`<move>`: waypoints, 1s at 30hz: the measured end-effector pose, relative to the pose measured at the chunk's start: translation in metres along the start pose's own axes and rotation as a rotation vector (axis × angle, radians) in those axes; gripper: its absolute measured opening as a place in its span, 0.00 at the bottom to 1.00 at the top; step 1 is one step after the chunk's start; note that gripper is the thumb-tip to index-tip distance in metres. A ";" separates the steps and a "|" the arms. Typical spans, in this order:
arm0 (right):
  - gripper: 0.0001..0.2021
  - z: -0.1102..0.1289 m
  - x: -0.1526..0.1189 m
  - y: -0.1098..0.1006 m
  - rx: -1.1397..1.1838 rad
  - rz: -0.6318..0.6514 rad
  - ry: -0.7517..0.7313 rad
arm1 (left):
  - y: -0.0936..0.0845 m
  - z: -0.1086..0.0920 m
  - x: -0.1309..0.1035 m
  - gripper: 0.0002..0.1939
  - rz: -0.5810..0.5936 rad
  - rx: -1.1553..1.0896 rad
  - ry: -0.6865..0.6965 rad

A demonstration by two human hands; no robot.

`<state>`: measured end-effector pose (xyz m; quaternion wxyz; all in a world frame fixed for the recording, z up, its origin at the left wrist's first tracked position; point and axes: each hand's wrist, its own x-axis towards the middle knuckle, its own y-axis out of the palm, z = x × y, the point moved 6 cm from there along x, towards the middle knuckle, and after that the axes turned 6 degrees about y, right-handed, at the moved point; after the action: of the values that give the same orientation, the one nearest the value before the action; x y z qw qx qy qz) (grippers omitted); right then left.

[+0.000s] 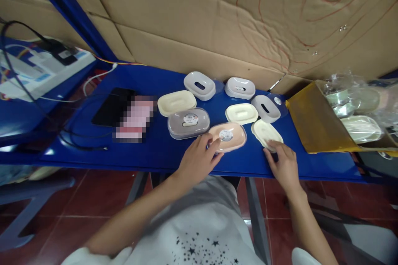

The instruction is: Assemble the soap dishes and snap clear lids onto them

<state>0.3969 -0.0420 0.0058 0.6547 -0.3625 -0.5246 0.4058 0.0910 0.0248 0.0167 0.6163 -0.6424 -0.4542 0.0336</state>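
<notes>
White shirt (199, 232), black star print, nearest. Left hand (199, 155) pinches near edge of pink oval dish (231, 137), glossy, round label on top, at the blue table's (130, 155) near side. Right hand (283, 163), fingers curled narrowly, on cream oval piece (265, 132) (matte, wavy rim). Pink dish's near-left edge hidden by fingers; phone screen (135, 120) pixelated; box (323, 120) cut off right.

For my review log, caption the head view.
Left hand on peach oval plastic dish, right hand on cream oval tray.
</notes>
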 end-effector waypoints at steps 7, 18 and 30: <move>0.15 0.047 -0.043 -0.018 0.270 0.244 -0.211 | 0.003 -0.030 0.026 0.18 -0.005 0.076 0.111; 0.24 -0.026 0.099 0.020 -0.045 0.029 -0.034 | 0.000 -0.041 -0.026 0.05 0.201 -0.062 0.315; 0.18 0.102 -0.033 -0.001 0.490 0.057 -0.405 | -0.034 0.036 -0.076 0.34 0.023 -0.364 -0.106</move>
<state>0.2932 -0.0674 0.0130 0.5933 -0.1202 -0.5205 0.6022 0.0062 -0.0011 -0.0035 0.4645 -0.7458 -0.4774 -0.0083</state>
